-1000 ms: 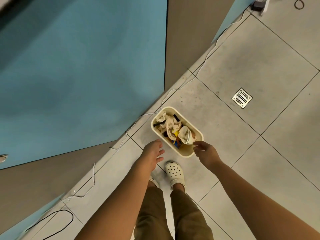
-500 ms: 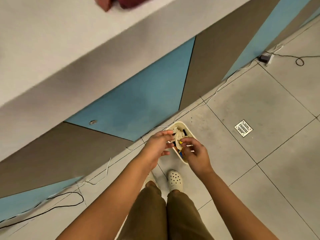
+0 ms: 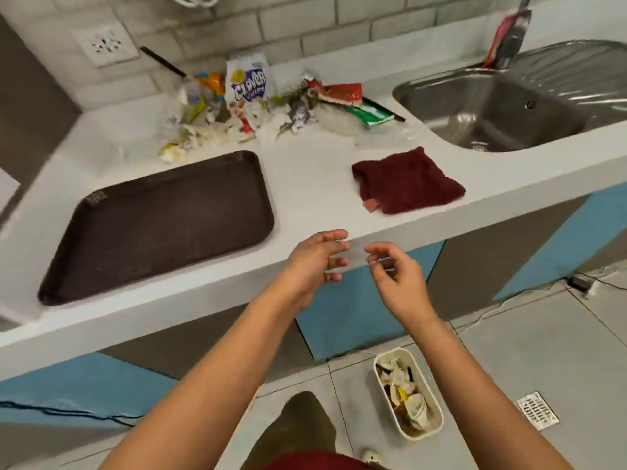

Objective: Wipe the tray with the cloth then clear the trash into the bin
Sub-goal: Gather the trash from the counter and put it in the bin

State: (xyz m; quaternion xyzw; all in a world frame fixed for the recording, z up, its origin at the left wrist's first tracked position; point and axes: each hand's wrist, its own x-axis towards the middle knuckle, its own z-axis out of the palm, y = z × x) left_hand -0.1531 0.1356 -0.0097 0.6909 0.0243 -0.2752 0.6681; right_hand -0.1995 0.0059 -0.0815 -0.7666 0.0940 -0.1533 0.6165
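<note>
A dark brown tray [image 3: 159, 225] lies bare on the white counter at the left. A folded maroon cloth [image 3: 407, 181] rests on the counter to its right. Behind them sits a pile of trash [image 3: 258, 103]: wrappers, a snack bag, crumpled paper. On the floor below stands a cream bin [image 3: 437, 425] holding crumpled paper and wrappers. My left hand [image 3: 314, 262] and my right hand [image 3: 395, 276] hover side by side in front of the counter edge, fingers loosely curled, holding nothing.
A steel sink [image 3: 502, 106] is set into the counter at the right. A wall socket [image 3: 105, 45] sits at the back left. A floor drain [image 3: 536, 410] and cables [image 3: 583, 283] lie on the tiled floor.
The view has swung up from the floor bin to the counter. Both hands have risen from the bin's rim to counter height and are empty.
</note>
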